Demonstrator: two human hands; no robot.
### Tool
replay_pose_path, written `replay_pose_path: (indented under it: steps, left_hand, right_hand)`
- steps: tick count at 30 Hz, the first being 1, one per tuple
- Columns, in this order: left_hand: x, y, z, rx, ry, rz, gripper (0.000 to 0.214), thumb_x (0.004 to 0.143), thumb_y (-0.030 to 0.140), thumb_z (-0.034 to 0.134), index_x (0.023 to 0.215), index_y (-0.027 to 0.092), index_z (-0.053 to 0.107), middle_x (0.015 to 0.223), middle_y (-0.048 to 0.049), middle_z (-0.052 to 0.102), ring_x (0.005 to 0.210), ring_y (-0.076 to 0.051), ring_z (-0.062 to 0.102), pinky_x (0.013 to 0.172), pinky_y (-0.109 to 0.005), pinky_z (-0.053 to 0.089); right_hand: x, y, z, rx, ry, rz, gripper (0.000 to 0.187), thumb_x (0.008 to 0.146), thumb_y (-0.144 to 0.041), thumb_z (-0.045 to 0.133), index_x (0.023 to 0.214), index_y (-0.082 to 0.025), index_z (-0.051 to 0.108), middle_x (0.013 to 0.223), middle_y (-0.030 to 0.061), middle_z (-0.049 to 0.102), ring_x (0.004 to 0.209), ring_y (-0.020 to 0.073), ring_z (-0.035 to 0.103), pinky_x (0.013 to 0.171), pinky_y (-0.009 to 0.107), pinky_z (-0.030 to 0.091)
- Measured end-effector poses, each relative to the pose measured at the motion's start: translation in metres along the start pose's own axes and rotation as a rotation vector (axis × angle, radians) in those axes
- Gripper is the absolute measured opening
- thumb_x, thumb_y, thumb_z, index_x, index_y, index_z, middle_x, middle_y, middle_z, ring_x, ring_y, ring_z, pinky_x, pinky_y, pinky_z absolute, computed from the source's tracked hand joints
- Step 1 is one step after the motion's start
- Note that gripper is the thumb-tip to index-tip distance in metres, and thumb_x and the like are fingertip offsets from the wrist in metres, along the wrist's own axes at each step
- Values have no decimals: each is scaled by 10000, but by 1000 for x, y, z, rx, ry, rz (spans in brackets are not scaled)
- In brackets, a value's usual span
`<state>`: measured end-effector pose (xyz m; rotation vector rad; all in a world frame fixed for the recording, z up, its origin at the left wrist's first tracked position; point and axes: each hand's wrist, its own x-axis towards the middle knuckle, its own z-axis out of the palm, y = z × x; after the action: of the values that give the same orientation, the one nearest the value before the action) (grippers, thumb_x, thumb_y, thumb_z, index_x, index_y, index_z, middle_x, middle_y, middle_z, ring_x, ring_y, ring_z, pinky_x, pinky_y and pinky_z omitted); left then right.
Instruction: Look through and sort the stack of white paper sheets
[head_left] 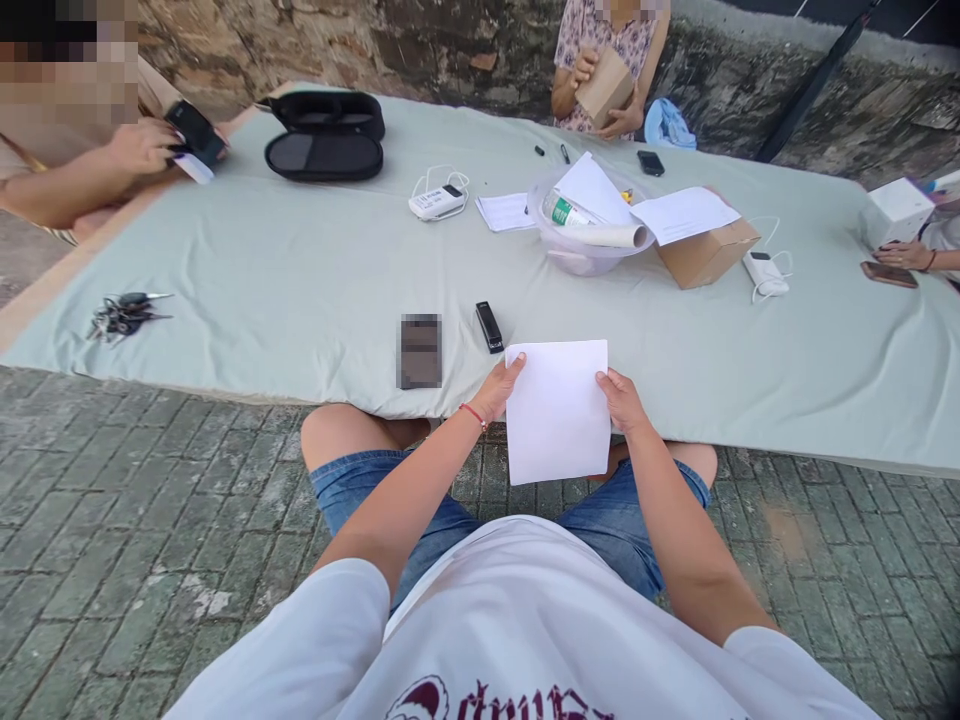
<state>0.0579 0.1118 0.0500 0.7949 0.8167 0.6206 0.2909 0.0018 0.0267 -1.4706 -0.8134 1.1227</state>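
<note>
A blank white sheet of paper [558, 415] is held up at the near edge of the table, above my lap. My left hand [500, 388] pinches its upper left edge, thumb on top. On the opposite side my right hand [622, 398] grips the upper right edge in the same way. Fingers behind the sheet are hidden. Just beyond my left hand lies a black stapler [490, 327]. A dark flat rectangular item [421, 351], blurred out, rests to the left of the stapler.
A plastic basin [581, 255] with papers and a bottle stands beside a cardboard box [705, 255]. Farther left are keys [127, 315], a black case [326, 140] and a white device [436, 203] with a cord. People sit around the cloth-covered table [300, 270], handling a phone and boxes.
</note>
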Motion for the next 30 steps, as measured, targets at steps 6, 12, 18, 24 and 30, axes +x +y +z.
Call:
replay_pose_path:
  steps: [6,12,18,24,30]
  left_hand:
    - [10,-11,-10,-82,-12,-43,508,860,504,627,1213,141,580,1073,-164,723,1090,-289,660,1016,-476,481]
    - [15,-15,-30,-238,-138,-148,397,887,352,621,1178,82,595,1075,-191,717,1064,-286,673,1035,-488,468]
    - [18,-16,-31,-330,-111,-95,384,891,336,617,1175,77,611,1057,-183,720,1073,-290,666,1025,-466,481]
    - [11,-12,-25,-331,-127,-42,494,883,402,629,1285,123,566,1115,-162,701,1075,-278,656,1005,-458,488]
    - [2,-5,-23,-307,-164,48,700,785,279,744,1416,286,442,1136,-55,679,1025,-219,659,974,-439,498]
  right_hand:
    - [-1,1,0,-28,-1,-4,469,808,-622,609,1065,-234,676,930,29,718,799,221,650,757,368,526]
    - [-3,0,1,-68,-12,-4,486,809,-631,594,1077,-233,675,929,23,719,803,219,642,757,360,518]
    - [-6,-3,2,-97,10,1,466,791,-644,601,1007,-240,687,904,13,715,816,219,632,782,362,508]
    - [-7,-8,5,-135,36,17,501,766,-678,601,1007,-247,683,872,24,714,873,260,628,770,378,509]
    - [-7,-10,5,-140,31,33,520,766,-684,595,1021,-238,677,872,34,718,868,263,630,761,385,513]
